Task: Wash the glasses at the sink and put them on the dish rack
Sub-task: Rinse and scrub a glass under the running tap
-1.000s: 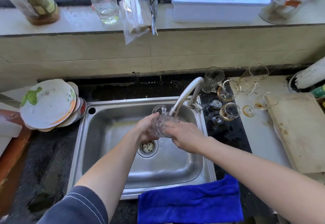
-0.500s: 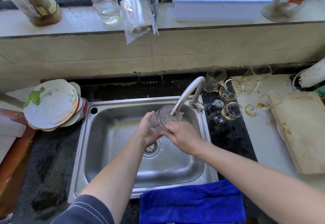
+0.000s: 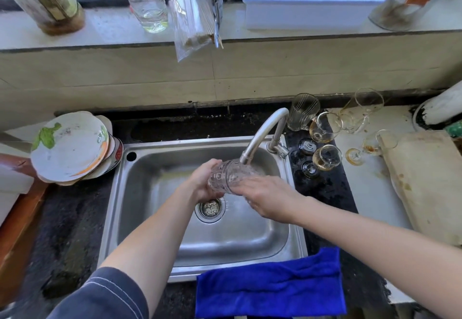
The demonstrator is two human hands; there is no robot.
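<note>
A clear patterned glass [image 3: 231, 177] lies on its side under the spout of the faucet [image 3: 262, 138], above the steel sink [image 3: 160, 223]. My left hand [image 3: 203, 181] grips its base end. My right hand [image 3: 267, 198] wraps around its mouth end from the right. Several dirty glasses with brownish residue stand or lie on the counter right of the sink, among them a ribbed tumbler [image 3: 301, 112], a stemmed glass [image 3: 325, 128] and another stemmed glass [image 3: 326, 159].
A stack of plates [image 3: 70, 147] leans left of the sink. A blue cloth [image 3: 270, 286] hangs over the sink's front edge. A cutting board [image 3: 425, 183] lies at the right. Bottles, a bag and a white box stand on the windowsill.
The glass has been turned in both hands from handle-up to lying sideways beneath the spout. Both hands stay over the drain.
</note>
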